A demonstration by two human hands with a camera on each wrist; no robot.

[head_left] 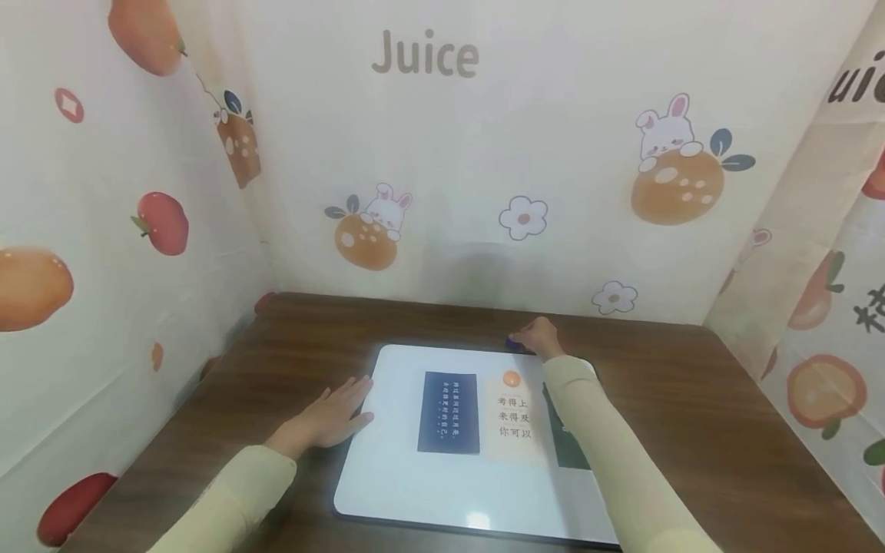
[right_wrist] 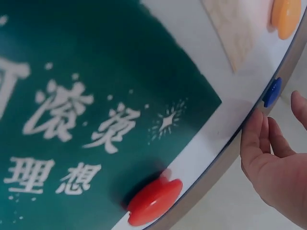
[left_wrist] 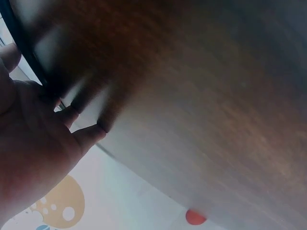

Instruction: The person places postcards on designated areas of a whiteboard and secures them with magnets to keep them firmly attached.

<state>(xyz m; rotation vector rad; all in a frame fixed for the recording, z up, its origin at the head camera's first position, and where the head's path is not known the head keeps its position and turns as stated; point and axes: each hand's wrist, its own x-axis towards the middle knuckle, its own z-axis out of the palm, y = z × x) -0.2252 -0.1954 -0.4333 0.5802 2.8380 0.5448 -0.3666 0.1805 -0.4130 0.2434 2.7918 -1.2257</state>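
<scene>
A white board (head_left: 387,491) lies on the table, bearing a dark blue card (head_left: 448,415), a cream card (head_left: 512,449) and a green card (head_left: 572,453). My left hand (head_left: 335,411) rests spread at the board's left edge, fingertips touching the rim. Beyond the far edge, my right hand (head_left: 541,338) reaches to a small blue magnet (head_left: 512,343). The right wrist view shows the thumb and fingers parted close to that blue magnet (right_wrist: 272,92). An orange magnet (head_left: 512,378) sits at the cream card's top, a red magnet (right_wrist: 156,201) by the green card. My right forearm partly hides the green card.
The dark wooden table (head_left: 691,430) extends around the board. Printed fabric (head_left: 470,153) with fruit and rabbits hangs behind it and along both sides.
</scene>
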